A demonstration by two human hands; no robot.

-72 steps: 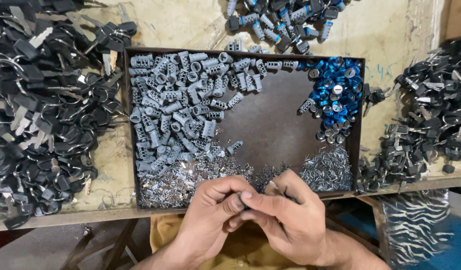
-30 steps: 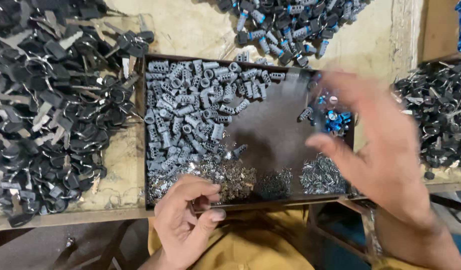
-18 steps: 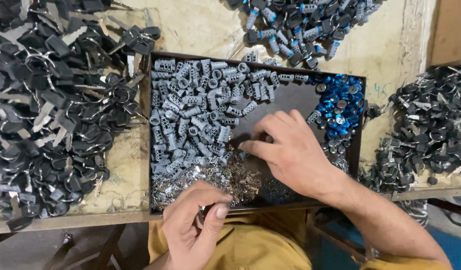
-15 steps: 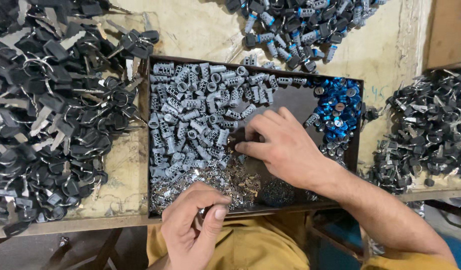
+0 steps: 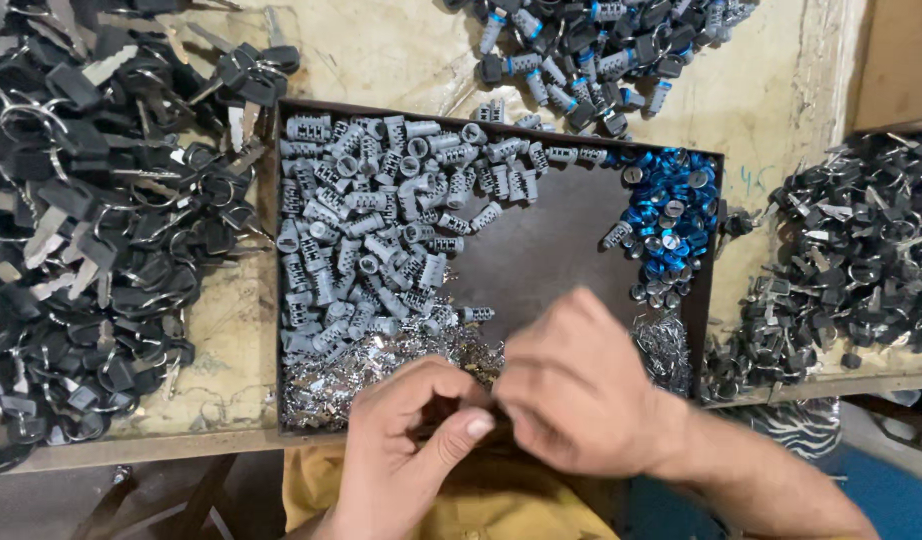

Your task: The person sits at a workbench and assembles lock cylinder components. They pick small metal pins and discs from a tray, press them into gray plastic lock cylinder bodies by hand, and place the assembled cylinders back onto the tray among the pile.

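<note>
Head view: the left hand and right hand are brought together at the near edge of the dark tray, fingers curled around something small that cannot be made out. Grey lock cylinders fill the tray's left, blue caps are piled far right, small metal springs along its near side.

- Dark tray: floor seen as matt brown, smooth, likely sheet metal.
- Grey cylinders: dull cast metal, ribbed.
- Small shiny bits: bright bare metal, glossy.
- Blue caps: glossy metallic blue finish.
- Keys: black matt plastic heads, steel blades and rings.
- Bench top: worn, scuffed, pale wood or board.
- Yellow cloth: matt fabric.
</note>
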